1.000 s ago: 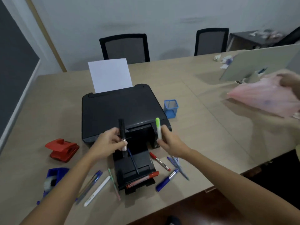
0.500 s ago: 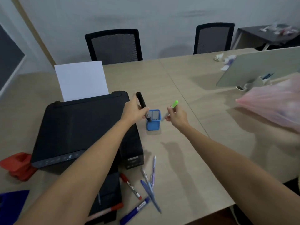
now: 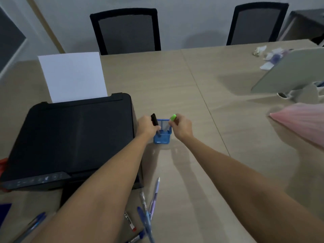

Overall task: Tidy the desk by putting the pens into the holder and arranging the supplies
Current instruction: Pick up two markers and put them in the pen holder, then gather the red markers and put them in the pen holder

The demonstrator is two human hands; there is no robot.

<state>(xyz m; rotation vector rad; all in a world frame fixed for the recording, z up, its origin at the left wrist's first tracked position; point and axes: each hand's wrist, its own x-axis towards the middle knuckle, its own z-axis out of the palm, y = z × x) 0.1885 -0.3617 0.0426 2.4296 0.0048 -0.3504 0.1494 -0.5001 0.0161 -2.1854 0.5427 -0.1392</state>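
A small blue mesh pen holder [image 3: 162, 137] stands on the desk just right of the black printer [image 3: 73, 137]. My left hand [image 3: 146, 126] grips a black marker [image 3: 154, 120] whose lower end is inside the holder at its left side. My right hand [image 3: 181, 127] holds a pen with a green cap [image 3: 173, 118] at the holder's right rim, its lower end hidden by my fingers. Several loose pens [image 3: 149, 214] lie on the desk near its front edge, between my forearms. Another blue pen [image 3: 33, 225] lies at the lower left.
White paper [image 3: 73, 76] stands in the printer's rear feed. A red object [image 3: 2, 165] peeks out left of the printer. A pink plastic bag [image 3: 301, 120] and a tilted grey panel [image 3: 289, 71] sit at the right. Two black chairs [image 3: 126, 30] stand behind the desk.
Both hands carried their pens from in front of the printer to the blue holder. The black marker's tip has gone down into it and the green-capped pen has reached its rim.
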